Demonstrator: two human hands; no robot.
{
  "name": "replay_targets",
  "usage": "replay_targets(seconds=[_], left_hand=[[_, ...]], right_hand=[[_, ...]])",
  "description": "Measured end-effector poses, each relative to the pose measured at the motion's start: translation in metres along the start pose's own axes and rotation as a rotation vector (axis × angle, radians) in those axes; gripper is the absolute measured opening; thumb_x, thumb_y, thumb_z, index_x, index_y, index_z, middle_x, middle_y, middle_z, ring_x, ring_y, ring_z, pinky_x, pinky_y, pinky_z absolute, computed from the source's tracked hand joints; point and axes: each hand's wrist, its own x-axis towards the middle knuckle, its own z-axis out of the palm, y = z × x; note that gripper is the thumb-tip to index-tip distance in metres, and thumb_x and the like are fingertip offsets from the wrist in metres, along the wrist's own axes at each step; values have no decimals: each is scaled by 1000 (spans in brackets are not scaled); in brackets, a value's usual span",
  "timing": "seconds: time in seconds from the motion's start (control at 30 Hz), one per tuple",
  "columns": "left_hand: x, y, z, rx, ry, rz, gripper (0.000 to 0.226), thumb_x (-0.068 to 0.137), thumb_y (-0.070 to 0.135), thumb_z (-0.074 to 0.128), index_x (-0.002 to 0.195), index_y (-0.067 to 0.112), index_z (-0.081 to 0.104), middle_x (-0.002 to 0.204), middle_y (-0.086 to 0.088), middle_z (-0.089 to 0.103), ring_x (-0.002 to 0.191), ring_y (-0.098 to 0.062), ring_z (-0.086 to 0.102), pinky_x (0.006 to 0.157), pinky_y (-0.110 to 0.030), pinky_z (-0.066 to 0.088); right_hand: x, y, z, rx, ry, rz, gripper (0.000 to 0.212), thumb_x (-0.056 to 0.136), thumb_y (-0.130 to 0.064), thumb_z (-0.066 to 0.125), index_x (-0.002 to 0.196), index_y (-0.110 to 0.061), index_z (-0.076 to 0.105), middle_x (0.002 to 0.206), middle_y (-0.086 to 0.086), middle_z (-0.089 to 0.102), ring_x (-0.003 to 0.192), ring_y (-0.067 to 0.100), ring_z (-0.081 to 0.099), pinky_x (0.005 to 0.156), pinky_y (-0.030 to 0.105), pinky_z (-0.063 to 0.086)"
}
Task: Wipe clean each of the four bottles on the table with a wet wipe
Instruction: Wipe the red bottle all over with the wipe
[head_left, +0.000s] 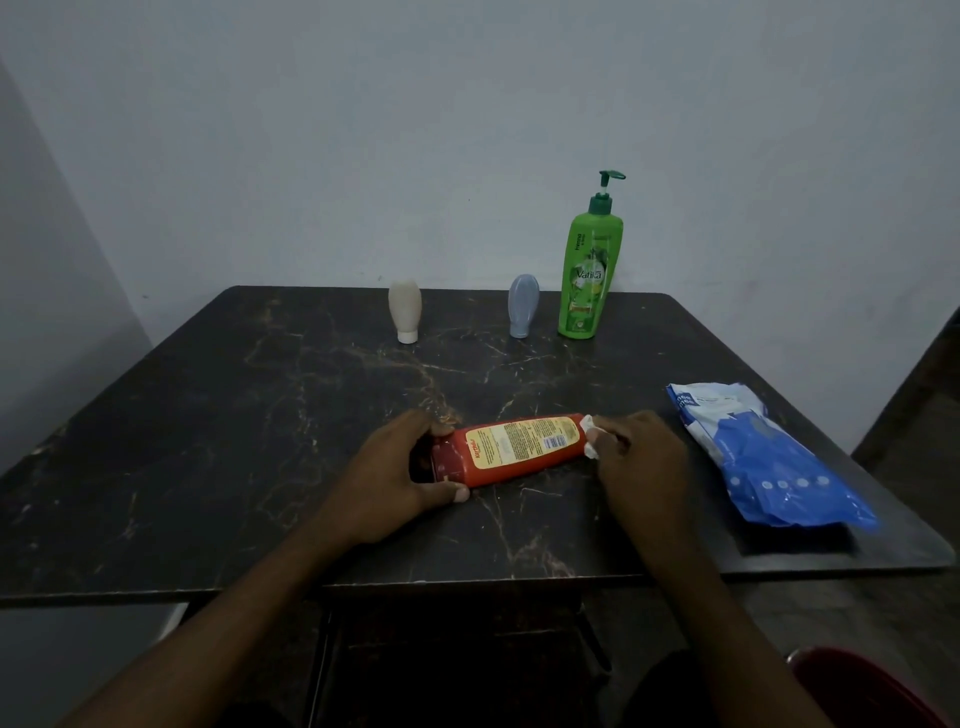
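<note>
A red bottle (511, 448) with a yellow label lies on its side near the front of the dark marble-pattern table (260, 415). My left hand (389, 470) grips its cap end. My right hand (641, 457) pinches a white wet wipe (591, 435) against the bottle's other end. At the back stand a beige squeeze bottle (404, 310) on its cap, a grey-blue squeeze bottle (522, 305) on its cap, and a tall green pump bottle (589, 270).
A blue and white pack of wipes (763, 452) lies on the table's right side, close to my right hand. Grey walls rise behind and to the left. A red seat edge (872, 691) shows at the bottom right.
</note>
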Motion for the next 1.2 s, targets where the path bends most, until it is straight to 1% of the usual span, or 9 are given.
replay_targets(seconds=[0.13,0.2,0.33,0.57,0.73,0.83,0.97,1.03,1.2], left_hand=[[-1,-2,-1,-24,11,-8,67,73,38,89,126,38,48,128,18,48,114,-7,53,89,-21,51],[-1,-2,-1,-25,6,-7,67,73,38,88,126,38,48,127,19,47,113,-6,53,87,-19,49],[-3,-1,-1,-68,31,22,62,71,33,90,120,36,53,122,20,55,107,-4,59,86,-18,50],[-3,0,-2,-81,21,14,63,72,32,89,121,40,50,122,23,52,108,-3,57,86,-16,48],[-1,-3,-2,-60,-8,-9,66,74,33,88,127,38,49,136,13,53,118,-8,55,91,-20,50],[-1,-2,-2,-71,-9,-4,65,74,32,89,126,37,50,133,14,53,117,-7,56,89,-17,49],[-4,1,-2,-117,28,10,63,71,29,92,121,34,55,122,22,58,109,-2,61,87,-14,48],[-6,3,-3,-134,39,29,58,70,26,92,117,33,58,115,19,66,102,1,65,85,-13,49],[-5,2,-3,-133,45,41,57,68,29,93,113,32,58,110,14,70,99,-3,68,86,-25,55]], right_hand=[[-17,-17,12,11,14,-48,23,94,-26,59,115,-16,59,109,-1,61,89,5,59,60,13,40],[-35,-33,19,-11,-27,-144,28,95,-23,58,123,-18,59,120,0,59,100,7,59,77,22,52],[-74,-59,39,-112,-108,-484,38,96,-19,57,134,-19,55,132,-3,48,116,8,49,103,25,43],[-65,-46,38,-118,-68,-544,34,98,-21,53,131,-18,58,125,-3,52,110,8,52,97,26,47],[-23,-15,13,-30,42,-267,20,95,-23,58,114,-18,64,107,-11,51,85,-1,52,63,9,38],[-31,-20,15,9,4,-274,23,95,-22,59,117,-19,63,119,-4,56,97,2,56,71,10,43],[-73,-50,37,-105,-137,-583,34,96,-14,57,129,-19,59,127,-3,51,109,6,50,93,18,44],[-79,-63,44,-140,-149,-700,34,91,-13,62,125,-18,62,121,-2,52,106,9,49,91,20,43],[-47,-94,40,-310,-208,-651,45,81,-19,74,124,-19,60,123,0,47,115,15,48,99,29,39]])
